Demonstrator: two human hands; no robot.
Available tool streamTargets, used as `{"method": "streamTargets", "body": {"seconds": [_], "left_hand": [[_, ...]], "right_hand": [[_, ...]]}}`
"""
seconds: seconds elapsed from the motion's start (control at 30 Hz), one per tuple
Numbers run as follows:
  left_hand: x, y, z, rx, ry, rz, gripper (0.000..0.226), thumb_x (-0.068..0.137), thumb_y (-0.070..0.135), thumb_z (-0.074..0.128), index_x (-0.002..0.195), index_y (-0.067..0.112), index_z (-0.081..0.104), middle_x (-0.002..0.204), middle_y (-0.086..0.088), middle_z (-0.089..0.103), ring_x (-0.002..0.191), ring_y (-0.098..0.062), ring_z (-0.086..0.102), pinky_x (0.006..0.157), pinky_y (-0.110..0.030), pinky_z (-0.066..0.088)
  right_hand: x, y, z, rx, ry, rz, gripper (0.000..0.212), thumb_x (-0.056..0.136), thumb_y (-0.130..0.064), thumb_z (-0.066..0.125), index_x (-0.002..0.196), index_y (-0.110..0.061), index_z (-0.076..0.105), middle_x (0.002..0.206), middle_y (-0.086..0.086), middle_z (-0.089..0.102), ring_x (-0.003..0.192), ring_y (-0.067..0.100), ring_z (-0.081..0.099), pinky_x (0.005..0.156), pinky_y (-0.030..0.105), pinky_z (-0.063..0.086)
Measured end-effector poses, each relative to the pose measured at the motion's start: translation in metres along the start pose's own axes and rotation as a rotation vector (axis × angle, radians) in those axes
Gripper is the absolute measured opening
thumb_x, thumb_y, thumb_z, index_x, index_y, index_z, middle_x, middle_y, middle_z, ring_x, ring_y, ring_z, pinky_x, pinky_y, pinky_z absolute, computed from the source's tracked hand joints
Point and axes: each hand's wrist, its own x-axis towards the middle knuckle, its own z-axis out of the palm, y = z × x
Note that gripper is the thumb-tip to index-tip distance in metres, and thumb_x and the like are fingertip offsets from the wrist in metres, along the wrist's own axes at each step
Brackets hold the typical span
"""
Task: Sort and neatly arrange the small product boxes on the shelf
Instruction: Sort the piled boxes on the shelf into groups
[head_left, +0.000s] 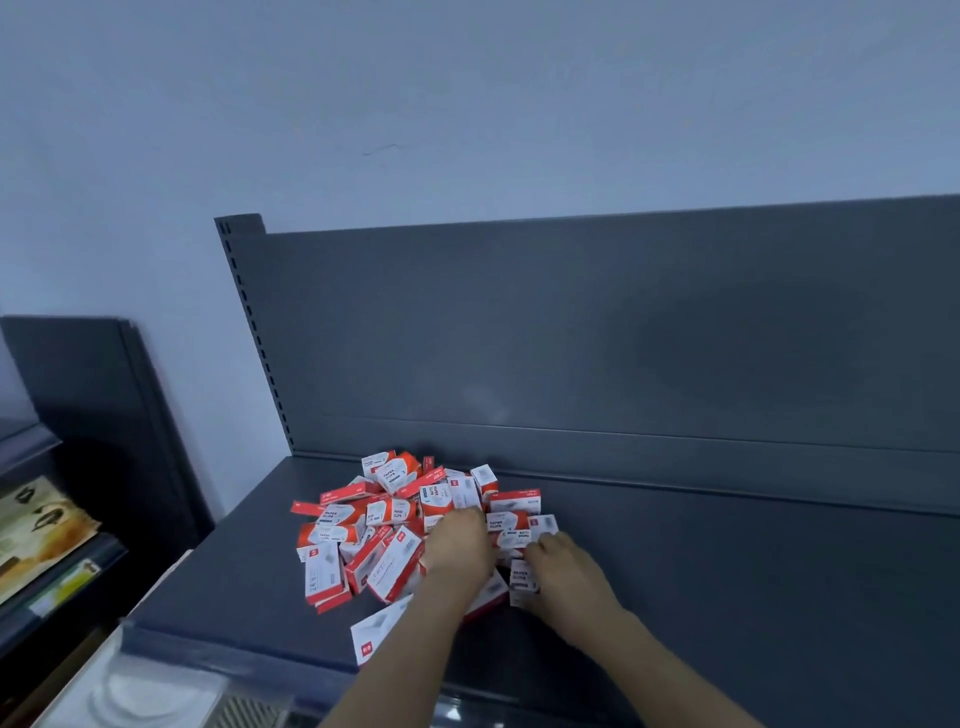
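At the near right side of the heap, the right hand (566, 571) rests knuckles-up on the small red-and-white cardboard boxes (384, 525). The left hand (457, 545) lies just beside it, farther into the pile. Both hands' fingers are hidden, so I cannot tell whether they pinch anything. The heap lies on the left part of the dark grey metal shelf (727, 571), near its upright back panel (623, 338).

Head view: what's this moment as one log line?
boxes: jumbled pile on shelf | left hand: on pile | right hand: at pile's right edge
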Motion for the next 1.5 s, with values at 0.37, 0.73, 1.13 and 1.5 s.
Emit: {"method": "streamTargets", "body": {"seconds": [0.37, 0.73, 1.13, 1.5], "left_hand": [[-0.010, 0.035, -0.037, -0.048, 0.250, 0.138, 0.027, 0.084, -0.005, 0.047, 0.109, 0.003, 0.057, 0.115, -0.011, 0.057, 0.102, -0.025, 0.059, 0.078, -0.028, 0.047], [-0.039, 0.232, 0.008, -0.330, 0.249, 0.501, 0.024, 0.087, 0.001, 0.045, 0.103, 0.005, 0.061, 0.107, -0.010, 0.059, 0.099, -0.029, 0.056, 0.080, -0.034, 0.042], [-0.112, 0.451, 0.084, -0.543, -0.013, 0.558, 0.021, 0.088, 0.002, 0.044, 0.091, 0.006, 0.065, 0.100, -0.013, 0.066, 0.093, -0.027, 0.057, 0.077, -0.029, 0.041], [-0.122, 0.514, 0.136, -0.432, -0.173, 0.566, 0.027, 0.095, 0.009, 0.039, 0.092, 0.003, 0.065, 0.102, -0.010, 0.062, 0.086, -0.017, 0.050, 0.070, -0.028, 0.038]], "right_hand": [[-0.026, 0.010, -0.017, 0.177, 0.042, 0.134, 0.032, 0.087, -0.030, 0.060, 0.108, -0.007, 0.053, 0.117, 0.012, 0.059, 0.104, 0.029, 0.057, 0.076, 0.032, 0.042], [-0.132, 0.177, -0.086, 0.182, 0.320, 0.438, 0.037, 0.086, -0.034, 0.061, 0.111, -0.008, 0.052, 0.116, 0.009, 0.058, 0.106, 0.028, 0.055, 0.076, 0.031, 0.040], [-0.280, 0.369, -0.122, 0.089, 0.331, 0.678, 0.035, 0.089, -0.031, 0.058, 0.114, -0.007, 0.052, 0.118, 0.011, 0.057, 0.109, 0.028, 0.055, 0.084, 0.032, 0.043], [-0.313, 0.427, -0.116, 0.083, 0.246, 0.773, 0.028, 0.089, -0.031, 0.058, 0.105, -0.008, 0.053, 0.116, 0.011, 0.059, 0.107, 0.027, 0.056, 0.081, 0.031, 0.043]]}}
